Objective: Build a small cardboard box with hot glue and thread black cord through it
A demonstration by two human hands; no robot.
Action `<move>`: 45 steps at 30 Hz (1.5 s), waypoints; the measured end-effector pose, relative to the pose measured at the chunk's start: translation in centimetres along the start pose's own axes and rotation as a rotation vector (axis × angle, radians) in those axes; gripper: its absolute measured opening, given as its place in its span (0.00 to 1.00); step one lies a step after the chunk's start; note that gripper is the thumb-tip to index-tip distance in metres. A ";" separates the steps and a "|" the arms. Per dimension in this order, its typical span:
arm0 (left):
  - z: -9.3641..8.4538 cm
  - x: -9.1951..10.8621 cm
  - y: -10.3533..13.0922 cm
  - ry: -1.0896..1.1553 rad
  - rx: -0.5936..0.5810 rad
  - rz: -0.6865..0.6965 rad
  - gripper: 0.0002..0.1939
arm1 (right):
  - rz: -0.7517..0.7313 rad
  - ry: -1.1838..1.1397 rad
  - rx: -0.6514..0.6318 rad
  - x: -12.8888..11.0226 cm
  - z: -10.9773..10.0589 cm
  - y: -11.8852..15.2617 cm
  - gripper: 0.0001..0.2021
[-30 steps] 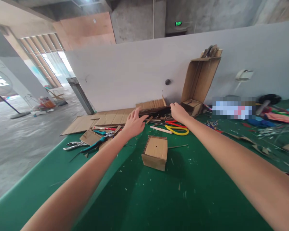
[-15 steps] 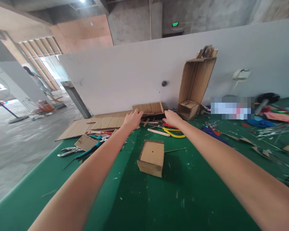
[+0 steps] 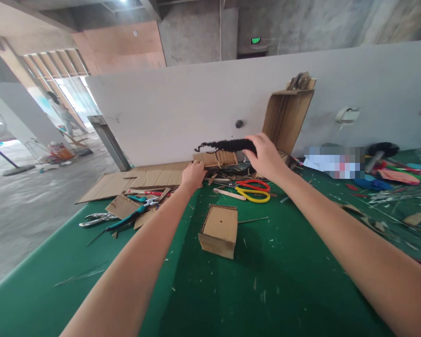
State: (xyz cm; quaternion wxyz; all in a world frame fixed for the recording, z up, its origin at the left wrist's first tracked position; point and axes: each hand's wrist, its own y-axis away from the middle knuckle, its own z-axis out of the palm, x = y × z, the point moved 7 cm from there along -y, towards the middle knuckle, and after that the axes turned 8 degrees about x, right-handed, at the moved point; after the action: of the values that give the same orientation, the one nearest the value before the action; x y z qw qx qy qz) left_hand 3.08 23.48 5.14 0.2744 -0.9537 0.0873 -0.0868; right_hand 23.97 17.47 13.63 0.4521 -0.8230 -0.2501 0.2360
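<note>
In my right hand [image 3: 266, 157] is a bundle of black, curly cord or yarn [image 3: 228, 146], raised against the white panel, one thin end trailing left. My left hand [image 3: 193, 175] has its fingers curled on the left end of a folded cardboard piece [image 3: 219, 159] at the panel's foot. Just below the right hand lie scissors [image 3: 254, 193] with one red and one yellow handle, next to a pale wooden stick [image 3: 230, 194]. Nearer to me, a small cardboard box [image 3: 219, 229] with a hole in its top stands on the green table, a thin rod sticking out to the right.
Flat cardboard [image 3: 157, 175], teal-handled pliers [image 3: 133, 216] and silver pliers [image 3: 96, 219] lie at the left. A tall cardboard structure [image 3: 289, 117] leans by the white panel [image 3: 168, 107]. Mixed scraps and wires cover the table's right side. Another person [image 3: 65, 112] is far left.
My right hand has lifted the black bundle up from behind the scissors. The left hand stays at the cardboard piece.
</note>
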 end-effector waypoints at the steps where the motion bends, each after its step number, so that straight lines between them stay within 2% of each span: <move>1: 0.1 -0.2 0.2 0.035 0.001 -0.003 0.11 | 0.027 -0.040 0.085 -0.3 -1.2 -0.6 0.15; 3: 0.3 -0.5 0.5 0.113 0.001 0.001 0.13 | 0.098 -0.108 0.218 -0.6 -3.1 -1.6 0.15; 6: -0.1 -0.9 1.1 0.236 0.008 0.017 0.14 | 0.219 -0.281 0.330 -0.3 -4.5 -2.2 0.13; 8: -1.3 -1.0 1.5 0.310 0.041 0.008 0.14 | 0.307 -0.452 0.382 0.2 -4.8 -2.2 0.12; 11: -4.5 -0.3 2.2 0.419 0.113 -0.005 0.13 | 0.455 -0.701 0.519 1.3 -5.2 -1.7 0.10; 13: -7.0 1.2 2.7 0.503 0.130 0.018 0.14 | 0.558 -0.839 0.629 1.7 -5.3 -1.4 0.09; 15: -9.3 3.4 2.8 0.607 0.113 0.049 0.21 | 0.643 -0.960 0.700 1.3 -4.8 -1.4 0.11; 17: -11.0 6.1 2.6 0.849 0.038 0.102 0.33 | 0.695 -1.070 0.719 0.2 -3.7 -1.9 0.12; 19: -12.1 8.4 2.0 0.915 -0.021 0.183 0.42 | 0.720 -1.174 0.700 -1.4 -2.4 -2.9 0.12; 20: -12.5 9.2 1.6 0.928 -0.021 0.228 0.41 | 0.725 -1.214 0.680 -2.1 -1.8 -3.5 0.12; 22: -13.1 10.0 0.9 0.886 0.004 0.339 0.32 | 0.722 -1.252 0.656 -3.3 -0.9 -4.7 0.12; 25: -12.7 8.8 0.2 0.635 0.052 0.370 0.16 | 0.765 -1.282 0.672 -3.4 -0.1 -6.0 0.12; 30: -12.0 5.1 0.3 0.411 0.128 0.285 0.16 | 0.940 -1.236 0.741 -0.9 1.0 -5.6 0.11; 32: -11.4 3.6 0.5 0.327 0.141 0.257 0.16 | 0.966 -1.184 0.772 0.4 1.0 -5.1 0.11; 37: -9.2 -1.1 1.6 0.197 0.118 0.166 0.14 | 0.868 -0.991 0.781 3.1 -0.9 -4.2 0.12; 41: -7.5 -5.0 2.4 0.140 0.062 0.059 0.12 | 0.824 -0.936 0.768 4.4 -3.0 -3.6 0.14; 43: -6.8 -5.8 2.5 0.156 0.037 0.032 0.12 | 0.824 -0.929 0.764 4.9 -3.8 -3.4 0.14; 45: -6.2 -5.7 2.5 0.204 0.003 0.030 0.14 | 0.843 -0.945 0.763 5.2 -4.1 -3.3 0.13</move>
State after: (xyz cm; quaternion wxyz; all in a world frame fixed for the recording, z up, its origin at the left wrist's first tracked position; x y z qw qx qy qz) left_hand -4.05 19.52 8.29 0.2667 -0.9381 0.1290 -0.1795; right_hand 29.84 19.71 17.63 0.4220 -0.4454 0.0189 0.7894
